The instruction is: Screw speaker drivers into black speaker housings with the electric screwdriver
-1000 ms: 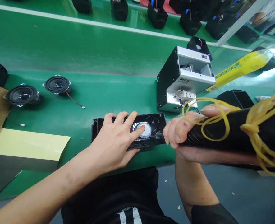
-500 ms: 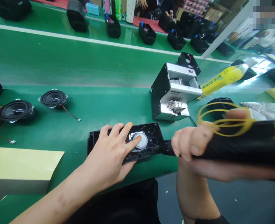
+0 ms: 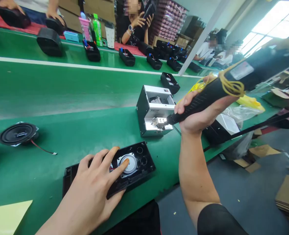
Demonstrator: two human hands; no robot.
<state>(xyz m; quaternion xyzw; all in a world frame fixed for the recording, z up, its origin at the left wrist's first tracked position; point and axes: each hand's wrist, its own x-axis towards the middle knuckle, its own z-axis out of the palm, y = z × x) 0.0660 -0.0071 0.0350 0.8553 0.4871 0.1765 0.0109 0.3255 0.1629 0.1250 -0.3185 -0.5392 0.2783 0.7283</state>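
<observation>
My left hand (image 3: 97, 179) lies over a black speaker housing (image 3: 144, 171), its thumb at the near edge and its fingers across the top, holding it on the green bench. One fingertip rests on the round silver speaker magnet (image 3: 131, 164) set inside the housing. In my right hand (image 3: 198, 114) is a black electric screwdriver (image 3: 203, 101) with yellow bands around its body, fingers wrapped about the grip. Its tip reaches the metal pick-up block of a silver and black screw feeder (image 3: 156, 104); whether a screw is on the tip cannot be made out.
A loose round speaker (image 3: 18, 133) with a red lead lies at the left. Yellow paper (image 3: 9, 215) is at the near left corner. Several black housings (image 3: 127, 57) stand along the far strip, where other people handle speakers. A dark box (image 3: 217, 129) sits right of the feeder.
My right hand has swung the screwdriver from the housing's right end up to the feeder. My left hand remains on the housing. The whole view has shifted to the right.
</observation>
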